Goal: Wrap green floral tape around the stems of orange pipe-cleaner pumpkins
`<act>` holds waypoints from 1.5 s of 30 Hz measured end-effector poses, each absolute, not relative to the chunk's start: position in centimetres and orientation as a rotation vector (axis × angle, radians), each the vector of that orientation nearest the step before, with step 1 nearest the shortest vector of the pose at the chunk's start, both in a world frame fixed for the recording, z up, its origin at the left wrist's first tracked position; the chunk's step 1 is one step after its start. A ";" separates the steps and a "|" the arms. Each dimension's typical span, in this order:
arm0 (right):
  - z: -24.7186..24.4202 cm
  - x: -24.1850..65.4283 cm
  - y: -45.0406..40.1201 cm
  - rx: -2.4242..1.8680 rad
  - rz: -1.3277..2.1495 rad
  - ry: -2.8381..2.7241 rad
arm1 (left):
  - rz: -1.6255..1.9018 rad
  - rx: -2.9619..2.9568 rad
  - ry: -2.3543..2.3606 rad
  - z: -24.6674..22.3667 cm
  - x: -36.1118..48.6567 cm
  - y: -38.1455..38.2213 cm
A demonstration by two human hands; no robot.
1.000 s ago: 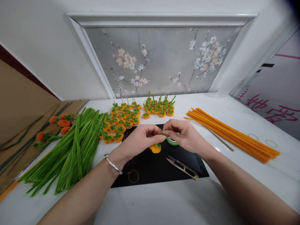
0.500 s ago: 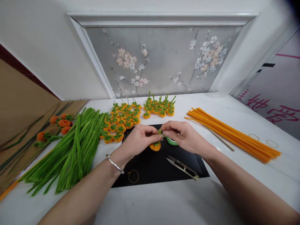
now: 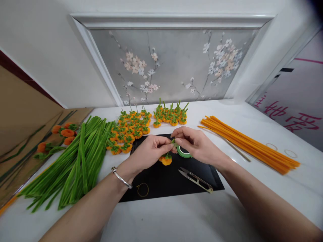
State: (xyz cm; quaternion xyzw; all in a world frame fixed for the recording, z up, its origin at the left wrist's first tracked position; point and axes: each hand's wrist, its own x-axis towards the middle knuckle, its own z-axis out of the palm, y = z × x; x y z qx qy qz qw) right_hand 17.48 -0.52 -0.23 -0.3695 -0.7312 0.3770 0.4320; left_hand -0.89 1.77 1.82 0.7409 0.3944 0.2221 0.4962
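My left hand is closed in a pinch on the green stem of an orange pipe-cleaner flower. The flower hangs head-down just under my fingertips, over a black mat. My right hand meets the left at the stem, thumb and fingers pinching what looks like a pale green strip of floral tape. Behind my right fingers is a green tape roll, partly covered by them. Closer to me, thread snips rest on the mat beside a thin ring-shaped band.
Green pipe cleaners lie in a big pile on the left, near orange flowers on brown paper. Behind the mat stand several finished flower heads and a second group. Orange pipe cleaners and a thin stick lie right.
Around the stem my right fingers have shifted and spread a little. The flower head has swung slightly left and down. My left hand keeps its pinch.
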 end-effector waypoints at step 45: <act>-0.3 17.1 -0.6 -0.891 1.044 -1.802 | 0.571 1.701 0.879 2.2 -0.6 1.6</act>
